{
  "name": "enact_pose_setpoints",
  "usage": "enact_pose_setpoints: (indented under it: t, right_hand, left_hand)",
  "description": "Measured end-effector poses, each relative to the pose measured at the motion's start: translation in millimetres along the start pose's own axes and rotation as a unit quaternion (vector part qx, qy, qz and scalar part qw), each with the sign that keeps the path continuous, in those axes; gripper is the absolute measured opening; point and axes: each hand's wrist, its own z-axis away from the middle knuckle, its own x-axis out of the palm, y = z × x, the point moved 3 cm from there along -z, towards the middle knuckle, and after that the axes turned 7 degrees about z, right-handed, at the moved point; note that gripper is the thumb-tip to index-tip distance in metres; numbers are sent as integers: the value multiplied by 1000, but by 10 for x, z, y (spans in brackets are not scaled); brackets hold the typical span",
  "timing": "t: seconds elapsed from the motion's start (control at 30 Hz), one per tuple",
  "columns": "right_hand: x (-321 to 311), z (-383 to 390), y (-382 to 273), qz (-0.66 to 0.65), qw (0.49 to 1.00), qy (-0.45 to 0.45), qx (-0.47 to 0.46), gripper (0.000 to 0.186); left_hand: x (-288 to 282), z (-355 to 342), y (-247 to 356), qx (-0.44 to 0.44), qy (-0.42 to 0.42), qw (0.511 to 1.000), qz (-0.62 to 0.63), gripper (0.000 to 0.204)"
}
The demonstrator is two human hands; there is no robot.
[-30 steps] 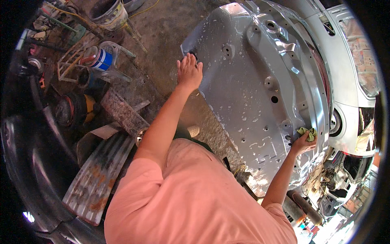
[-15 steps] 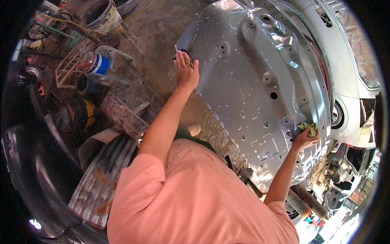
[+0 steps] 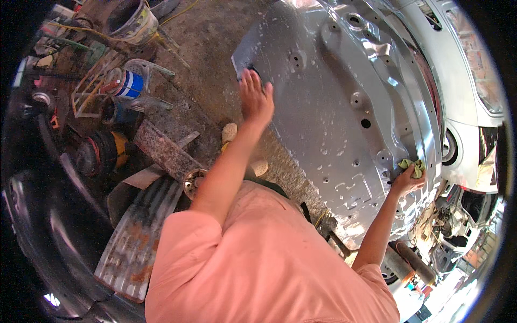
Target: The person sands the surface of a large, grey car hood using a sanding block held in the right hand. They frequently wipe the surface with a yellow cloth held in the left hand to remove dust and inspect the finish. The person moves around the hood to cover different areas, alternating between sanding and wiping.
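Observation:
A large silver car body panel (image 3: pixel 318 124) with pressed ridges and round holes lies before me, spotted with water and suds. At its left edge my left hand (image 3: pixel 256 102) lies with fingers stretched over a small dark pad (image 3: pixel 254 70), pressing it on the metal; most of the pad is hidden under the fingers. Near the panel's right edge my right hand (image 3: pixel 408 183) grips a crumpled yellow-green cloth (image 3: pixel 413 168), which touches the raised rim.
Left of me stand a bucket (image 3: pixel 132 24), a blue-and-white can (image 3: pixel 129 84) on a stool, and a rusty corrugated sheet (image 3: pixel 132 242). A dark car body (image 3: pixel 48 226) curves along the far left. Beyond the panel is a silver vehicle (image 3: pixel 463 86).
My left hand has slid a little right and down along the panel's edge, the dark pad moving with it. My right hand and the cloth stay nearly in place on the panel.

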Motion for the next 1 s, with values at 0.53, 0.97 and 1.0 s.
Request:
enact_pose_setpoints:
  t: [0.53, 0.97, 1.0]
  right_hand:
    - [-52, 49, 86, -2, 999, 19, -33, 61]
    - [-97, 65, 43, -26, 998, 45, -24, 63]
    - [-122, 99, -1, -28, 998, 47, -15, 62]
  left_hand:
    - [210, 1358, 268, 121, -43, 991, 34, 76]
    - [108, 945, 361, 183, -70, 981, -9, 78]
    - [90, 1180, 463, 188, -113, 976, 4, 79]
